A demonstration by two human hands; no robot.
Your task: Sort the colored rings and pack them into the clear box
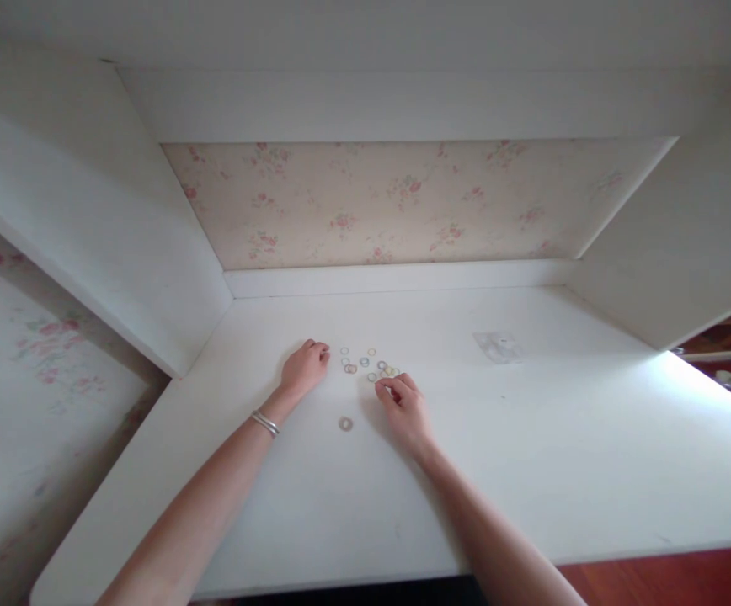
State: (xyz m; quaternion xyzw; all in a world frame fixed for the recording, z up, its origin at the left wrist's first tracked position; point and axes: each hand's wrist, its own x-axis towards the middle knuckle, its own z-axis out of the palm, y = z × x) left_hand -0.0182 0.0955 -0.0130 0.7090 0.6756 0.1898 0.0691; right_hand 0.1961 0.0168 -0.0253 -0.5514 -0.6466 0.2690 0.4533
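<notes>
Several thin, small rings (364,362) in pale, gold, blue and brown tones lie loosely grouped on the white tabletop (315,505). My left hand (304,368) rests just left of them, fingers curled in; whatever is inside, if anything, is hidden. At the near right side of the group, my right hand (407,411) has its thumb and fingertips drawn together by the closest rings. Anything between those fingertips is too small to make out. A thicker grey-brown ring (346,424) lies apart, nearer to me, between my two forearms. A silver bracelet (265,423) circles my left wrist.
A clear plastic bag (498,347) lies flat to the right of the rings. White side panels (93,194) and a low back ledge (397,277) bound the table, with floral wallpaper (371,202) behind. An overhead panel (397,105) spans the back.
</notes>
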